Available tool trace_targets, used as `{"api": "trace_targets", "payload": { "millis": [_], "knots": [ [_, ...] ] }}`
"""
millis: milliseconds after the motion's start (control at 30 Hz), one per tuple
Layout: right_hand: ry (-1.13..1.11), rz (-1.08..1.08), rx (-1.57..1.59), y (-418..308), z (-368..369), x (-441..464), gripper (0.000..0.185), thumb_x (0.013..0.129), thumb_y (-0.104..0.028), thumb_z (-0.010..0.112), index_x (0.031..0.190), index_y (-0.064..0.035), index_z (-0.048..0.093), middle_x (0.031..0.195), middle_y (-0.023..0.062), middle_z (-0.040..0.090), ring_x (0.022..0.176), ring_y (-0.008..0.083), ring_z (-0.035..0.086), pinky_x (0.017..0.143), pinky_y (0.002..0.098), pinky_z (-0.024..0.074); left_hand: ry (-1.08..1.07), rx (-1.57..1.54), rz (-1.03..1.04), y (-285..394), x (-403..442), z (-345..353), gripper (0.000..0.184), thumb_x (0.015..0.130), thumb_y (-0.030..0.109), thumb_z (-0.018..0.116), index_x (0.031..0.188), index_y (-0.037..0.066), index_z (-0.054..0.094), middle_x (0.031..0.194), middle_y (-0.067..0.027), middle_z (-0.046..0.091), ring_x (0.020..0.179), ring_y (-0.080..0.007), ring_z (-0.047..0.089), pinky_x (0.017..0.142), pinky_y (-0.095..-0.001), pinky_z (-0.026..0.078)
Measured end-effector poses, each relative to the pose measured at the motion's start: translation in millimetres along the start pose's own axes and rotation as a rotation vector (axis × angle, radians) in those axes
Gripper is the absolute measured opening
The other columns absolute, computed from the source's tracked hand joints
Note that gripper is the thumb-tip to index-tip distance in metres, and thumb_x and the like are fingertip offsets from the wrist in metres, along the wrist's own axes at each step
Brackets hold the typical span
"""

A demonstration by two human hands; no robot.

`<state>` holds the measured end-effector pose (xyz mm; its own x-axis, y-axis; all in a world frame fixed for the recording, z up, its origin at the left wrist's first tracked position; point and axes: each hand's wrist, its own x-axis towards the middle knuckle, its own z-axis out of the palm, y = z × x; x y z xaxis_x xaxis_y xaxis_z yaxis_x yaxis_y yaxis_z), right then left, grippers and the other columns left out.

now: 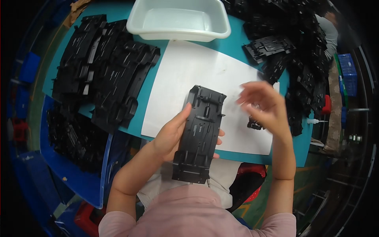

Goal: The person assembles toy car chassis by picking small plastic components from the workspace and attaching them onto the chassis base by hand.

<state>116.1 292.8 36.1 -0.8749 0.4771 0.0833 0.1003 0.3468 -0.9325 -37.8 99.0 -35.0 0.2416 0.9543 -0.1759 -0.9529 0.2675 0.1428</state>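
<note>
A long black plastic part [200, 132] is held by my left hand [172, 134], thumb on its left edge and fingertips showing past its right edge. It hangs over the near edge of the white sheet [169, 91], its far end tilted slightly right. To the right, my right hand [262, 106] is raised over the sheet, blurred by motion, with its fingers curled. Just beneath that hand a small black piece [254, 123] is partly hidden; whether the fingers touch it I cannot tell.
A white bin [179, 19] stands at the far side of the teal table [237, 33]. Long black parts [114, 75] lie on the left, and many black parts [268, 47] are heaped at the right. A blue crate [75, 181] holds black pieces at lower left.
</note>
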Motion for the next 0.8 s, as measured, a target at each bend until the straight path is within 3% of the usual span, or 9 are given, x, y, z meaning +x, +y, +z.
{"api": "trace_targets", "payload": {
  "millis": [33, 100, 167, 333, 400, 533, 600, 667, 800],
  "knots": [
    [0.109, 0.109, -0.08, 6, -19, 1, 0.027, 0.081, 0.004, 0.068, 0.107, 0.0017, 0.063, 0.089, 0.0046, 0.064, 0.083, 0.0122, 0.064, 0.075, 0.0221, 0.0502, -0.009, 0.005, -0.007, 0, 0, -1, 0.071, 0.099, 0.059, 0.017, 0.139, 0.004, 0.037, 0.121, -0.0237, 0.055, 0.108, -0.0307, 0.062, 0.09, -0.0552, 0.053],
    [0.322, 0.086, -0.364, 42, -60, 5, 0.015, 0.084, 0.0, 0.066, 0.098, 0.0007, 0.067, 0.085, 0.0033, 0.065, 0.076, 0.0096, 0.062, 0.066, 0.0204, 0.0455, -0.023, -0.025, -0.006, -1, 0, -2, 0.072, 0.099, 0.059, 0.016, 0.139, 0.003, 0.037, 0.121, -0.0239, 0.055, 0.108, -0.0307, 0.062, 0.091, -0.0562, 0.052],
    [0.335, 0.116, -0.722, 53, -82, 1, 0.013, 0.081, 0.001, 0.066, 0.094, -0.0006, 0.069, 0.082, 0.0037, 0.066, 0.072, 0.0094, 0.06, 0.062, 0.0221, 0.0438, -0.036, -0.031, -0.006, -1, 2, -2, 0.071, 0.099, 0.059, 0.016, 0.139, 0.003, 0.037, 0.121, -0.024, 0.055, 0.108, -0.0306, 0.062, 0.092, -0.0574, 0.051],
    [0.29, 0.045, -0.824, 59, -64, 2, 0.012, 0.079, 0.0, 0.068, 0.091, 0.0006, 0.069, 0.077, 0.0092, 0.063, 0.068, 0.0171, 0.06, 0.062, 0.0266, 0.0464, -0.029, -0.012, 0.004, -1, 4, -2, 0.071, 0.099, 0.059, 0.016, 0.139, 0.004, 0.037, 0.121, -0.0239, 0.055, 0.109, -0.0309, 0.061, 0.093, -0.0577, 0.051],
    [0.301, 0.034, -1.035, 66, -60, 3, 0.012, 0.079, 0.001, 0.069, 0.091, 0.0003, 0.07, 0.076, 0.01, 0.061, 0.067, 0.0187, 0.06, 0.061, 0.0277, 0.046, -0.02, -0.007, 0.008, -2, 2, -1, 0.071, 0.099, 0.059, 0.015, 0.139, 0.004, 0.037, 0.122, -0.0239, 0.054, 0.109, -0.0308, 0.061, 0.093, -0.0576, 0.051],
    [0.309, 0.008, -1.042, 68, -58, 2, 0.01, 0.079, 0.002, 0.069, 0.088, 0.0008, 0.068, 0.076, 0.0103, 0.061, 0.067, 0.0193, 0.059, 0.062, 0.0284, 0.0458, -0.036, -0.018, 0.012, -1, 1, -1, 0.072, 0.099, 0.059, 0.015, 0.14, 0.003, 0.035, 0.122, -0.0238, 0.054, 0.11, -0.0306, 0.06, 0.093, -0.0573, 0.051],
    [0.319, 0.078, -0.837, 60, -59, 0, 0.007, 0.079, 0.003, 0.068, 0.085, 0.0016, 0.064, 0.076, 0.0106, 0.06, 0.065, 0.0194, 0.057, 0.062, 0.0277, 0.0456, -0.032, -0.016, 0.009, -1, 2, -3, 0.072, 0.099, 0.059, 0.015, 0.14, 0.003, 0.035, 0.122, -0.0237, 0.054, 0.11, -0.0305, 0.06, 0.093, -0.0573, 0.051],
    [0.314, 0.069, -0.844, 57, -56, -3, 0.006, 0.082, 0.002, 0.067, 0.084, 0.0014, 0.061, 0.075, 0.0075, 0.06, 0.066, 0.0147, 0.055, 0.062, 0.0256, 0.0451, -0.026, -0.013, 0.006, -1, 1, -4, 0.072, 0.099, 0.059, 0.015, 0.14, 0.003, 0.035, 0.122, -0.0237, 0.054, 0.11, -0.0305, 0.06, 0.092, -0.0573, 0.051],
    [0.205, 0.21, -0.281, 32, -38, -4, 0.001, 0.087, 0.002, 0.064, 0.088, 0.0019, 0.063, 0.078, 0.0002, 0.061, 0.067, 0.006, 0.054, 0.061, 0.0189, 0.043, -0.021, -0.027, -0.001, 0, 0, -1, 0.072, 0.099, 0.059, 0.015, 0.14, 0.003, 0.035, 0.122, -0.0236, 0.054, 0.11, -0.0306, 0.06, 0.092, -0.0567, 0.051]
  ]
}}
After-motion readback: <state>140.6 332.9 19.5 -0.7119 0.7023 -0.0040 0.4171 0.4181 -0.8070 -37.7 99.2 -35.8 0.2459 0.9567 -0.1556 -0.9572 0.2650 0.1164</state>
